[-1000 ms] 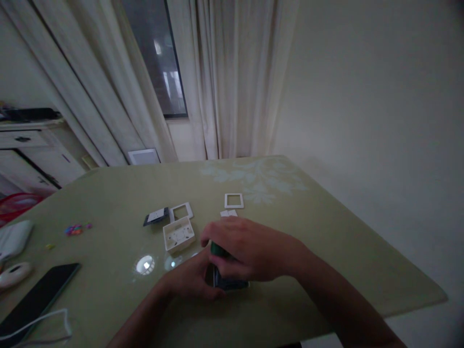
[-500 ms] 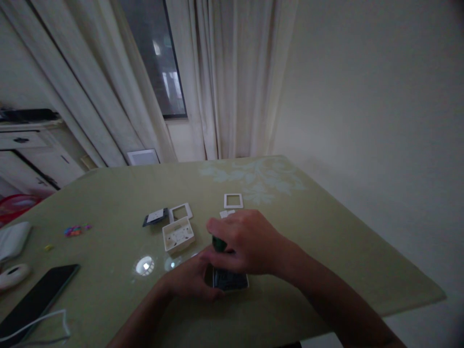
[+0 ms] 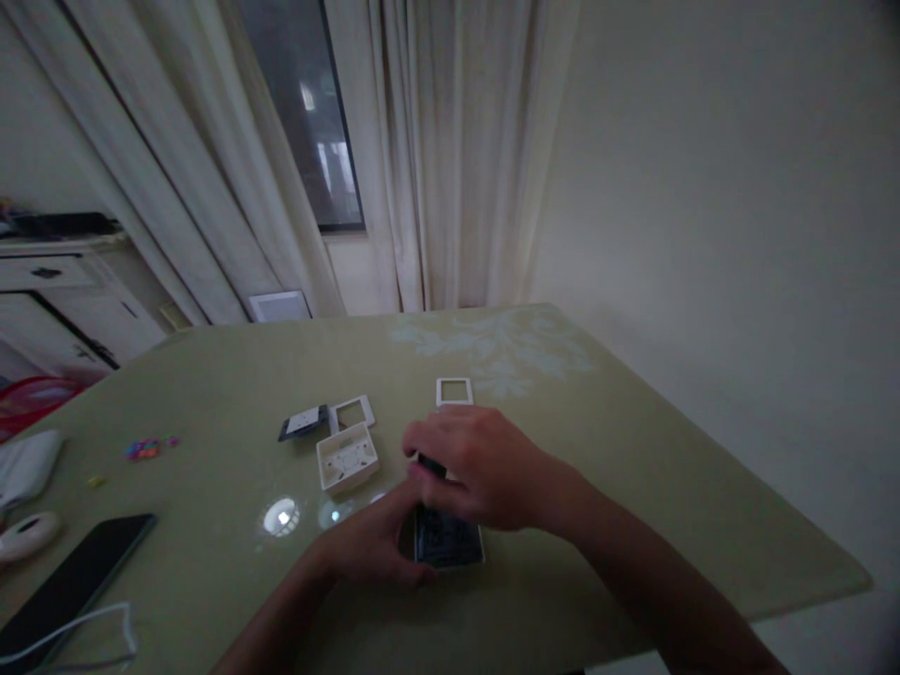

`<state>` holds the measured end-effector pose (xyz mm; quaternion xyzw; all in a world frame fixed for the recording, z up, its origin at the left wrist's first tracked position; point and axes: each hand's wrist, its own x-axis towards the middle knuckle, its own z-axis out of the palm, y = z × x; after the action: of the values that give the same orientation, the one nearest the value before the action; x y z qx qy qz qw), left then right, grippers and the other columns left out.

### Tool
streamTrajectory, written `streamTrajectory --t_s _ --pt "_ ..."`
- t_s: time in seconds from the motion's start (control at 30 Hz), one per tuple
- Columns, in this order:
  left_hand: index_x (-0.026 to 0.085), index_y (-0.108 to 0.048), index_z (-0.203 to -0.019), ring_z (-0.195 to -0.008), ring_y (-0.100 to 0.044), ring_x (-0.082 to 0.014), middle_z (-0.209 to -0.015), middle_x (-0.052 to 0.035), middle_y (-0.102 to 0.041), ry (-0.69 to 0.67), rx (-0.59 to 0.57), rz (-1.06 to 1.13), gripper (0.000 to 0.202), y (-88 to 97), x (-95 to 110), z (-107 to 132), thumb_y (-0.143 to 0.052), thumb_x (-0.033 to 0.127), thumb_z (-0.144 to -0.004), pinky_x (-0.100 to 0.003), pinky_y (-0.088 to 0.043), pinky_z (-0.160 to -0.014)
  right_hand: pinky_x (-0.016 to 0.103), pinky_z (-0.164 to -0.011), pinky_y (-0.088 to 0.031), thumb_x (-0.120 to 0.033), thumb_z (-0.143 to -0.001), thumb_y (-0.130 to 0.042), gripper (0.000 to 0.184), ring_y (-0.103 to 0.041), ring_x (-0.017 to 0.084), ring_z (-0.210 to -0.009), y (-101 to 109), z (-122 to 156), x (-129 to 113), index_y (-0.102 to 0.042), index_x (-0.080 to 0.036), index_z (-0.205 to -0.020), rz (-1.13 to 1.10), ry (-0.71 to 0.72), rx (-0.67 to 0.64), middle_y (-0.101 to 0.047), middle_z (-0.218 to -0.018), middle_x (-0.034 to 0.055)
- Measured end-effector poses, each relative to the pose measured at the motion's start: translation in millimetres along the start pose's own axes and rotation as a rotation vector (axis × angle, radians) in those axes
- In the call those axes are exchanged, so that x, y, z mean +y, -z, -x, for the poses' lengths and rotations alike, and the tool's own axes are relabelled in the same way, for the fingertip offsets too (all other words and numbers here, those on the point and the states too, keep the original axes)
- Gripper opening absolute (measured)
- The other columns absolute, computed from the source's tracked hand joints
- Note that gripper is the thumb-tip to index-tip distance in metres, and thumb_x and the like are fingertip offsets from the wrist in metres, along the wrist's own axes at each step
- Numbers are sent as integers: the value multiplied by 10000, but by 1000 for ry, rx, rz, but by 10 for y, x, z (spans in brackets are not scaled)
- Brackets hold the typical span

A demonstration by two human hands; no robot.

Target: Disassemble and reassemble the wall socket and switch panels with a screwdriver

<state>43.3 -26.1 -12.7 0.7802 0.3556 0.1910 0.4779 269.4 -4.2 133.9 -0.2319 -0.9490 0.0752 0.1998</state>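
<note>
Near the front of the table, a white wall box with a dark-backed insert lies under my hands. My left hand grips its left side, thumb at the near corner. Above the box's far left part, my right hand is closed round a screwdriver handle, dark with green seen on it a moment ago. The screwdriver's shaft and tip are hidden by my fingers. To the left sit an open white wall box, a white frame and a switch panel insert. Another white frame lies beyond my right hand.
On the left are a phone with a white cable across it, a round white object, a white case and small colourful pieces. The table narrows toward a right corner; curtains stand behind it.
My right hand has turned a little about the screwdriver handle, so less of its green shows. More of the dark insert is visible below it. My left hand keeps its hold.
</note>
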Motion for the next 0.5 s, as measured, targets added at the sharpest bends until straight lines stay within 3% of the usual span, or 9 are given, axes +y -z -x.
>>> streamTrajectory --t_s 0.1,0.17,0.23,0.3,0.4,0.5 --pt "261 -684 -1286 -1141 -664 -348 -1255 -23 -713 33 -37 -17 575 4 -7 11 -847 363 -744 -439 -574 -991 320 -803 -429 -307 -983 -619 231 -617 207 -939 -1 11 -31 -613 -203 -1189 -61 155 -2 -718 -1062 57" --pt "261 -697 -1275 -1107 -681 -338 -1228 -22 -728 80 -55 -28 534 5 -11 16 -832 352 -767 -431 -582 -974 327 -739 -407 -414 -1013 -607 237 -614 220 -872 -26 0 -23 -621 -203 -1122 22 66 33 -718 -981 61" --pt "248 -654 -1356 -1147 -669 -359 -1295 -68 -715 95 -39 -40 670 4 -16 14 -872 330 -727 -480 -562 -1026 330 -695 -381 -507 -1061 -548 315 -604 222 -795 -53 -20 11 -619 -200 -1037 103 -81 70 -710 -888 63" --pt "241 -570 -1458 -1210 -636 -380 -1389 -109 -669 56 -4 -43 844 4 -16 7 -899 304 -684 -531 -524 -1086 327 -699 -385 -451 -1091 -508 281 -606 217 -805 -61 -32 40 -616 -197 -1037 95 -123 78 -709 -905 62" --pt "253 -580 -1432 -1215 -625 -376 -1385 -92 -663 4 -6 -23 813 13 6 2 -891 313 -684 -520 -532 -1080 328 -771 -423 -297 -1026 -540 174 -602 211 -922 -50 -22 21 -617 -191 -1141 3 61 48 -694 -1053 68" --pt "270 -655 -1308 -1134 -668 -347 -1249 -34 -718 44 -38 -20 612 24 24 13 -855 335 -734 -463 -582 -1002 339 -751 -419 -394 -989 -600 226 -583 218 -880 -64 -11 -25 -625 -199 -1099 30 137 53 -684 -1002 63"
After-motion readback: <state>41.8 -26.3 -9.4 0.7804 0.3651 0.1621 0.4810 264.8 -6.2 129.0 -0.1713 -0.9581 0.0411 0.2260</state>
